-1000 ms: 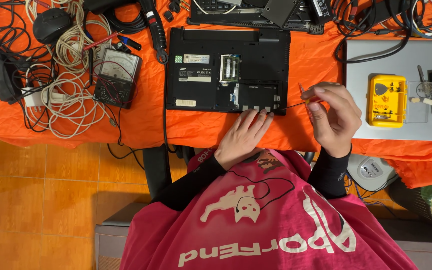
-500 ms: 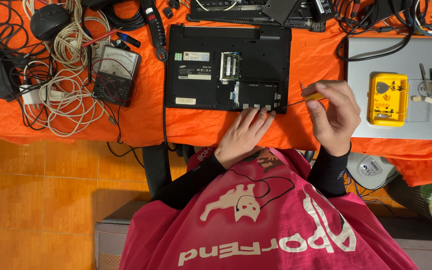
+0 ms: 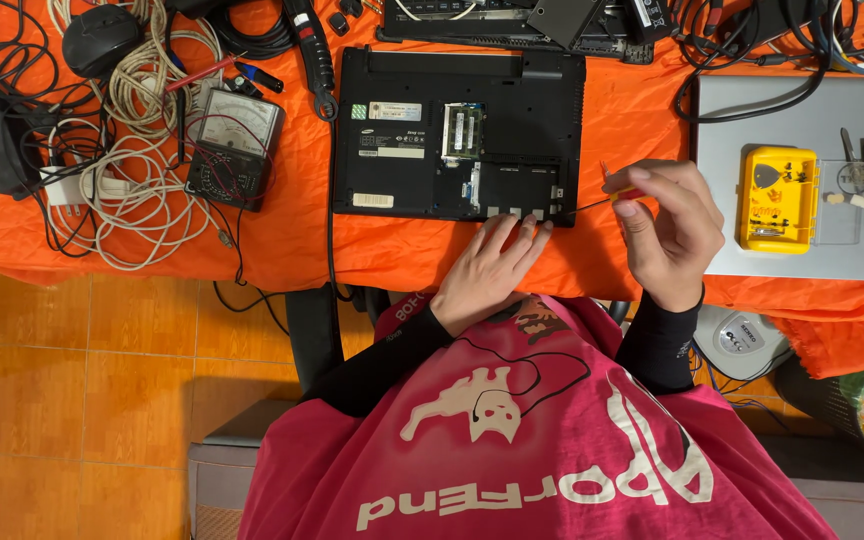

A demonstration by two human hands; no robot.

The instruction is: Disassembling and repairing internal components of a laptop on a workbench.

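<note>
So there's a black laptop (image 3: 457,135) flipped upside down on the counter (image 3: 292,240), which has an orange cloth over it. One bottom panel is off, and you can see a green memory stick sitting in its slot near the middle.

The left hand (image 3: 487,275) rests at the laptop's near edge, fingers spread flat and touching the row of small openings along that edge. It's not pinching anything, just pressing down on the case.

The right hand (image 3: 667,230) is just off the laptop's right near corner. Its grip is pressed together around a small screwdriver (image 3: 607,198) with an orange-yellow handle, and the thin shaft points left toward that corner. Can't tell if the tip is actually touching the case.

Off to the right there's a yellow screwdriver bit case (image 3: 777,198) lying on a closed silver laptop (image 3: 802,110), near the right hand but not touching it. On the left side, well apart from both hands, an analog multimeter (image 3: 235,148) sits beside a messy pile of white cables (image 3: 137,130). More black cables and gear run along the far edge.
</note>
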